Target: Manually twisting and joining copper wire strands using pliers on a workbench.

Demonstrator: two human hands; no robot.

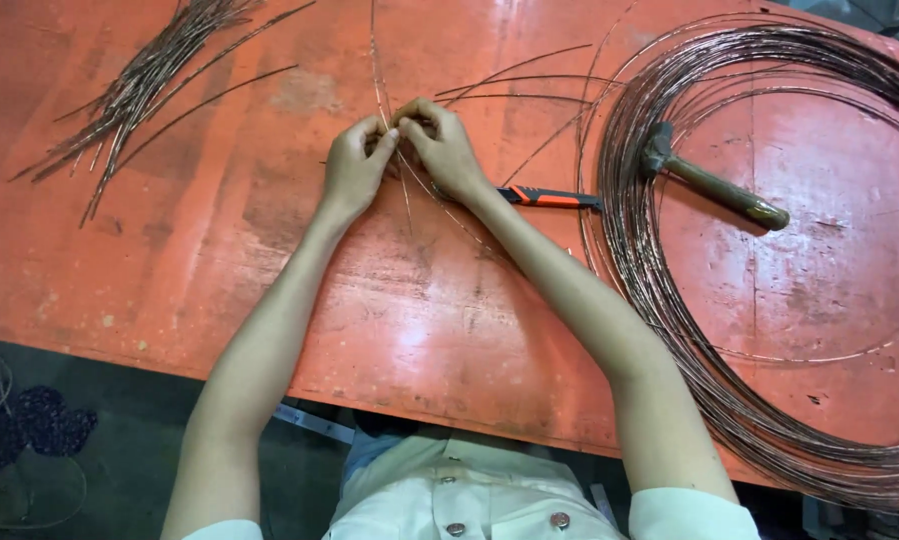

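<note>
Both hands meet near the middle of the red desk: the left hand and the right hand each have a tight grip on the same thin copper wire, fingertips touching, so it seems they bend it between them. A big wire coil lies on the right with a hammer inside it, probably to weigh it down, and a bundle of cut wire pieces is well apart, far left.
</note>
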